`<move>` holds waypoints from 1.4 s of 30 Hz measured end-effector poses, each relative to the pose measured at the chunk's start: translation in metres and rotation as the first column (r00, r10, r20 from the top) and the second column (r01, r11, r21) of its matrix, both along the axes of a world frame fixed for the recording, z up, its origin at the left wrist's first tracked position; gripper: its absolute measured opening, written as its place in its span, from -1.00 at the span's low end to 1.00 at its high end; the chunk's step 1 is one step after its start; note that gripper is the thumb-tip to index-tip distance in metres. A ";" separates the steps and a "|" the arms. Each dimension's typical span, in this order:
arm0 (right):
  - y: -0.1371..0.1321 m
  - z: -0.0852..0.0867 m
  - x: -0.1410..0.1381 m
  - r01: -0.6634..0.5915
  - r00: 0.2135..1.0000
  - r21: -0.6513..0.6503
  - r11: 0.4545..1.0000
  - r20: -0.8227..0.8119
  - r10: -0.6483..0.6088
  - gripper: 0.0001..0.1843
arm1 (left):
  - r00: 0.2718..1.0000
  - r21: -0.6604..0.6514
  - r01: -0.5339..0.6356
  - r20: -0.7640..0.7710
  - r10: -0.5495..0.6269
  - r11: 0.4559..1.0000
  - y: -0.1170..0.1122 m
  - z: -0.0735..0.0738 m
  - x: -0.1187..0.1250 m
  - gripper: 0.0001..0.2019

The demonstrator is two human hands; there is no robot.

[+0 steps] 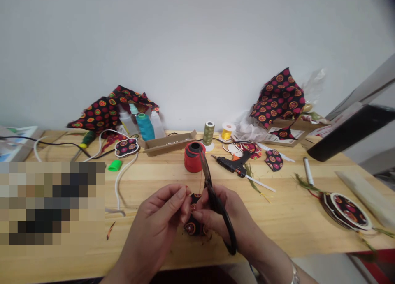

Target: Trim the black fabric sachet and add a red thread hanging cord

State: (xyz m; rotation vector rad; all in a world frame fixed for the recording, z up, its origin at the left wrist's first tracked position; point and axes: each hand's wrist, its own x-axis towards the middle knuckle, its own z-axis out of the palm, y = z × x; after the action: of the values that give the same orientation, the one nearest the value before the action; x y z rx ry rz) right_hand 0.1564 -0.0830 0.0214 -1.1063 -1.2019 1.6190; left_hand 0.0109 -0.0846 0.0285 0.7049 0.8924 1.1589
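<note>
My left hand [163, 210] is closed in a pinch, with a tiny bit of red thread showing at the fingertips. Black-handled scissors [219, 206] are in my right hand [231, 218], blades pointing up and away from me. Between and below both hands lies a dark patterned fabric piece [195, 227], partly covered by my fingers. Just beyond them stands a red thread spool [194, 162] with a dark core. A fine red strand runs from it down toward my right hand.
A black glue gun [231, 165] lies right of the spool. Farther back stand a green thread cone [209, 134], yellow spool [227, 132], cardboard tray [169, 143] and several bottles. A round fabric-covered piece [348, 210] is at right, a white cable [117, 185] at left.
</note>
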 end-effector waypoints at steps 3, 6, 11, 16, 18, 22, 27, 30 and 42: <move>0.000 -0.001 0.010 0.022 0.998 0.021 1.000 0.057 -0.023 -0.77 | 0.998 0.008 -0.056 0.000 0.056 0.998 0.003 -0.002 -0.005 -0.91; 0.001 -0.002 0.025 0.054 0.989 0.053 0.997 0.138 -0.061 -0.77 | 0.993 0.017 -0.121 -0.016 0.121 0.993 0.007 -0.004 -0.012 -0.94; 0.000 0.002 0.048 0.115 0.952 0.109 0.987 0.272 -0.141 -0.79 | 0.982 0.045 -0.184 -0.043 0.186 0.982 0.012 -0.009 -0.021 -0.92; -0.001 0.004 0.064 0.155 0.918 0.152 0.976 0.343 -0.199 -0.78 | 0.980 0.029 -0.184 -0.071 0.186 0.982 0.011 -0.012 -0.024 -0.92; -0.001 0.002 0.068 0.159 0.917 0.174 0.972 0.338 -0.211 -0.79 | 0.981 0.031 -0.175 -0.079 0.177 0.984 0.010 -0.013 -0.024 -0.92; -0.001 0.000 0.074 0.195 0.914 0.177 0.965 0.325 -0.244 -0.78 | 0.979 0.037 -0.175 -0.098 0.178 0.984 0.009 -0.017 -0.024 -0.91; -0.002 0.008 0.077 0.188 0.903 0.196 0.963 0.350 -0.247 -0.77 | 0.957 0.035 -0.075 -0.278 0.082 0.997 0.003 -0.017 -0.029 -0.87; -0.004 0.014 0.075 0.137 0.917 0.193 0.972 0.347 -0.198 -0.75 | 0.745 0.019 0.353 -0.610 -0.268 0.935 -0.005 -0.008 -0.037 -0.86; -0.012 0.030 0.047 -0.231 0.923 0.144 0.962 0.346 0.170 -0.87 | 0.731 0.482 0.221 -0.657 0.182 0.848 -0.013 0.009 -0.018 -0.69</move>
State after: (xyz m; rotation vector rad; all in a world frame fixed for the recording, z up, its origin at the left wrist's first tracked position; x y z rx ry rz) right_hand 0.2034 -0.0947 0.0510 -1.1985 -1.6988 1.4703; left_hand -0.0068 -0.0973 0.0372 1.6908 1.1733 1.1396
